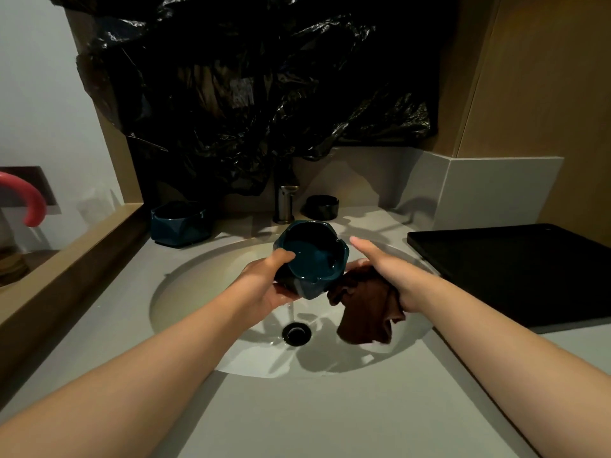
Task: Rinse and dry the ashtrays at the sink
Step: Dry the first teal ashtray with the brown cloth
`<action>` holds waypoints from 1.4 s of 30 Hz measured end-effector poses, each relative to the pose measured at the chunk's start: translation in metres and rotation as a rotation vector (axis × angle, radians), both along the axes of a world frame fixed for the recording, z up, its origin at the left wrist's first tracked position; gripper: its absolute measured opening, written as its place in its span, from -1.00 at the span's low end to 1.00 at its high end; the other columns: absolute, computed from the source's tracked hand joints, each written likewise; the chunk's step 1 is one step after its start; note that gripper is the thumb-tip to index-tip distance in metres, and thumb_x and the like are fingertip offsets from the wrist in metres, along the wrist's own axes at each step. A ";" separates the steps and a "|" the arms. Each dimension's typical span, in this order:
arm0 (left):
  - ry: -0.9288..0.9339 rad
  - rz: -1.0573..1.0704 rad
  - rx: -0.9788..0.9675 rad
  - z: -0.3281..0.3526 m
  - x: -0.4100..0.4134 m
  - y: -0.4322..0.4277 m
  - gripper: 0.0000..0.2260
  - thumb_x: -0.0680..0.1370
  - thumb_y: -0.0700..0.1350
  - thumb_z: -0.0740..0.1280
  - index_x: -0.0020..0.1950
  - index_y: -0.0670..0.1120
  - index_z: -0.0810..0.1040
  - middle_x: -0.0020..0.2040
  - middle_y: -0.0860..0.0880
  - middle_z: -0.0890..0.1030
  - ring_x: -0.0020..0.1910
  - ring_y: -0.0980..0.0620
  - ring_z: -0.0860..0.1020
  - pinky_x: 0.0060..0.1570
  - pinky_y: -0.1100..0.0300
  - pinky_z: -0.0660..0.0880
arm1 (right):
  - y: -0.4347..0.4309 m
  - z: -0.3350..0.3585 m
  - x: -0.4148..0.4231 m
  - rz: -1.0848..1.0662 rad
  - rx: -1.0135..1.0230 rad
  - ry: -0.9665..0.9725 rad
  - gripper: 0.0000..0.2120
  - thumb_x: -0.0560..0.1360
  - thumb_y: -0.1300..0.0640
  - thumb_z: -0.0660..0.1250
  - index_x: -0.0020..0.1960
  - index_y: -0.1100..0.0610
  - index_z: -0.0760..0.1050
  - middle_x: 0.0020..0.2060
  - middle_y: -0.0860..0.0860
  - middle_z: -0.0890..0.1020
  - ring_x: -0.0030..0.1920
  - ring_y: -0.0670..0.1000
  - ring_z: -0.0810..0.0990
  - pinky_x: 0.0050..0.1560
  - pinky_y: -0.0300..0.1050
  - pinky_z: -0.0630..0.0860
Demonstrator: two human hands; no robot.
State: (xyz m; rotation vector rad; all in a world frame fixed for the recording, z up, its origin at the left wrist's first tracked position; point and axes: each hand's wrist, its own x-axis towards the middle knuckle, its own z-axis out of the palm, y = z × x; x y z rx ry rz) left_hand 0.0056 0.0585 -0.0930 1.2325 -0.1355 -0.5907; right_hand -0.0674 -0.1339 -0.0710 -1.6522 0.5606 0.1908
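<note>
Hands work above the sink (198,292). The left hand (264,285) grips a teal ashtray (314,259), with the thumb hooked over the near rim into the bowl and the fingers curled beneath the base. The ashtray is held over the middle of the basin, tilted so its hollow faces the person. A thin stream of water (292,310) falls from below it toward the drain (296,332).

The right hand (386,269) sits just right of the ashtray, forefinger stretched straight toward the far side. A brown cloth (367,312) hangs from beneath its palm; the fingers holding it are hidden.

The faucet (284,203) stands at the far rim. A second teal ashtray (180,223) rests on the counter at far left. A black ashtray (322,206) stands just right of the faucet. A black tray (515,272) lies on the counter at right. Black plastic sheeting (248,94) covers the far wall.
</note>
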 end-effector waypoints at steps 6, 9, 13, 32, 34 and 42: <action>0.010 -0.147 -0.073 0.000 -0.002 0.001 -0.74 0.60 -0.20 0.19 0.28 -0.20 0.44 0.24 -0.25 0.55 0.23 -0.24 0.53 0.23 -0.09 0.47 | 0.003 -0.005 -0.001 0.107 -0.095 -0.110 -0.63 0.43 -0.12 0.39 0.06 0.14 0.61 -0.09 0.15 0.70 -0.06 0.14 0.67 0.10 0.04 0.58; 0.004 -0.230 -0.051 0.000 -0.001 0.004 -0.72 0.58 -0.21 0.21 0.29 -0.18 0.44 0.24 -0.25 0.57 0.25 -0.25 0.53 0.30 -0.11 0.42 | 0.000 -0.001 -0.004 0.123 -0.102 -0.141 -0.77 0.47 0.03 0.37 0.02 0.17 0.61 -0.13 0.16 0.70 -0.16 0.11 0.68 -0.04 -0.04 0.61; -0.059 -0.237 0.096 0.002 0.001 0.008 -0.76 0.56 -0.14 0.31 0.22 -0.13 0.49 0.11 -0.18 0.61 0.13 -0.18 0.59 0.20 -0.10 0.50 | -0.006 0.008 -0.004 0.105 -0.246 -0.060 -0.69 0.39 -0.04 0.42 0.01 0.15 0.60 -0.09 0.18 0.69 -0.04 0.18 0.67 0.10 0.07 0.58; -0.213 -0.482 0.396 0.007 -0.003 0.017 -0.79 0.60 -0.11 0.24 0.15 -0.19 0.54 0.00 -0.13 0.64 -0.13 -0.04 0.67 -0.21 0.14 0.61 | -0.016 0.018 -0.014 0.432 -0.504 0.014 -0.83 0.43 0.00 0.42 -0.05 0.06 0.64 -0.12 0.05 0.70 -0.02 0.09 0.67 0.09 -0.03 0.59; -0.240 -0.406 0.388 0.006 -0.002 0.014 -0.79 0.59 -0.10 0.27 0.13 -0.19 0.55 -0.02 -0.12 0.65 -0.14 -0.02 0.68 -0.18 0.12 0.62 | -0.025 0.021 -0.016 0.369 -0.422 -0.032 -0.66 0.33 -0.04 0.49 0.07 0.06 0.63 -0.02 0.09 0.68 0.02 0.09 0.65 0.10 0.00 0.58; -0.270 -0.046 0.416 -0.001 0.009 0.008 -0.74 0.51 -0.01 0.41 0.09 -0.13 0.57 -0.04 -0.15 0.69 -0.05 -0.10 0.68 -0.05 0.00 0.64 | -0.032 0.046 -0.031 0.084 -0.413 -0.327 -0.51 0.36 0.32 0.47 0.23 0.03 0.49 0.01 0.08 0.63 0.01 0.08 0.62 0.02 -0.01 0.59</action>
